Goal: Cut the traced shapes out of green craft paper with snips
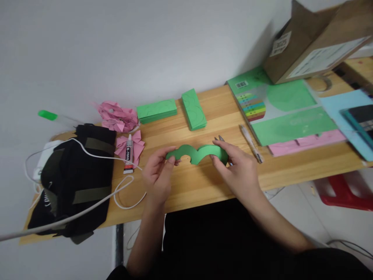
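Pale wall, wooden table (180, 190), and here's the wavy green strip (194, 157), held over the wood! Left hand (158, 174) pinches one end, right hand (240, 168) grips the other; scissors (221, 138) poke out behind that end, and whether they're held I can't tell. Left of the strip, a glue tube (128, 154) on pink paper (138, 142); right of it, a pen (250, 142). Beyond the strip, two green stacks (194, 109); far right of it, a carton (314, 50).
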`<action>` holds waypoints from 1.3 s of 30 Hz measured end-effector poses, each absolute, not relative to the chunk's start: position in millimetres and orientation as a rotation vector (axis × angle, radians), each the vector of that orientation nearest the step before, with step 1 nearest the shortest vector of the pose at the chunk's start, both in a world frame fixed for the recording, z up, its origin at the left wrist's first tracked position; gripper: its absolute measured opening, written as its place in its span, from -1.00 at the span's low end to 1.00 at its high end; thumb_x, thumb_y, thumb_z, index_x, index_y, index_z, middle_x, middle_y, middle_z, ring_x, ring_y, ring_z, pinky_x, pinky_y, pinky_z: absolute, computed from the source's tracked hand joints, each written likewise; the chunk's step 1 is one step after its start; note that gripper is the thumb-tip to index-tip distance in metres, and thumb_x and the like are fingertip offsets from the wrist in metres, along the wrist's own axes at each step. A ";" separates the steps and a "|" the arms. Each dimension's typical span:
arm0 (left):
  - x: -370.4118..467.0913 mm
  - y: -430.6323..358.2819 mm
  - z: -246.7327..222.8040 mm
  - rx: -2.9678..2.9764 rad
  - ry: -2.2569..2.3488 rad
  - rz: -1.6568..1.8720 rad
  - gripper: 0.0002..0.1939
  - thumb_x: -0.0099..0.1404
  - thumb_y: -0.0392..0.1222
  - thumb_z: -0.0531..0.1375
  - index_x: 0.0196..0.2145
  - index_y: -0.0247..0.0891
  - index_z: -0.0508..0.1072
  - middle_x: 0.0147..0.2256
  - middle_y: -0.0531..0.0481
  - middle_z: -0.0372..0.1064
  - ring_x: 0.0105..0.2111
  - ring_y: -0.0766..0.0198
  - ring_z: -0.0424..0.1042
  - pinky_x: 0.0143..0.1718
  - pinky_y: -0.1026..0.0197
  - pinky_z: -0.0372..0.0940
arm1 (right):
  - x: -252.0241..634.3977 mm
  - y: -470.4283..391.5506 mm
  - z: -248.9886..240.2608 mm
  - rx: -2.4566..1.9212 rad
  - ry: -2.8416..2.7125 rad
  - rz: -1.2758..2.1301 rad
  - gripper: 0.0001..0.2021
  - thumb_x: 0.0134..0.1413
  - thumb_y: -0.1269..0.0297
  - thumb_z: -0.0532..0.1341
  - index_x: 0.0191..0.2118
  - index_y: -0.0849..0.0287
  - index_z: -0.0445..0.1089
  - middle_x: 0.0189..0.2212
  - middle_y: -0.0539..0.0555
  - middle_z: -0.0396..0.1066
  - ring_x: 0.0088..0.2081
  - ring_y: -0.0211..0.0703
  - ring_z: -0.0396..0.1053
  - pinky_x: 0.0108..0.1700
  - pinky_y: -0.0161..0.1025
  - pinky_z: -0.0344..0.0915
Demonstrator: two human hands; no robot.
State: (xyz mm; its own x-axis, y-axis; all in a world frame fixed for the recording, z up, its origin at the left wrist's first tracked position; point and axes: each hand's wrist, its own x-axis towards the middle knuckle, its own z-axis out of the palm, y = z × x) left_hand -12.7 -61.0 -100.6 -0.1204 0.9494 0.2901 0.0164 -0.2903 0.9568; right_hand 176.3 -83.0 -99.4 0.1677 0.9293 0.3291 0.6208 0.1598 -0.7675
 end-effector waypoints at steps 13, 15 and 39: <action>-8.2 -70.0 -91.2 1.465 1.171 1.447 -0.77 0.33 -0.30 0.26 -0.11 -0.03 0.60 -0.21 0.05 0.56 -0.31 0.34 0.54 -0.31 0.31 0.51 | 176.6 -75.5 -96.7 -1.690 -1.721 0.334 -0.66 0.06 0.42 0.18 -0.06 0.15 0.58 -0.21 0.19 0.62 -0.18 0.13 0.56 -0.27 -0.05 0.46; -8.7 -70.6 -90.4 1.497 1.183 1.435 -0.77 0.33 -0.31 0.26 -0.11 -0.05 0.60 -0.20 0.03 0.57 -0.30 0.33 0.55 -0.31 0.31 0.52 | 177.2 -74.9 -95.9 -1.711 -1.744 0.327 -0.65 0.04 0.43 0.19 -0.06 0.16 0.59 -0.22 0.19 0.62 -0.20 0.12 0.56 -0.29 -0.06 0.45; -17.2 -65.6 -83.3 1.785 1.141 1.110 -0.75 0.32 -0.38 0.21 -0.08 -0.19 0.56 -0.25 0.01 0.57 -0.32 0.35 0.52 -0.26 0.29 0.41 | 174.5 -59.4 -63.2 -1.804 -2.681 0.729 -0.81 0.24 0.47 0.15 -0.07 0.33 0.44 -0.38 0.27 0.61 -0.35 0.14 0.58 -0.47 -0.18 0.12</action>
State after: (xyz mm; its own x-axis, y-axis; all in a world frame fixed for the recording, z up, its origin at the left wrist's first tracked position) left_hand -17.2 -65.6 -83.3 0.2333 0.9328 0.2747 0.3005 -0.3378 0.8920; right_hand 174.5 -59.4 -63.2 -0.3964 0.8377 -0.3757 0.9126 0.3147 -0.2612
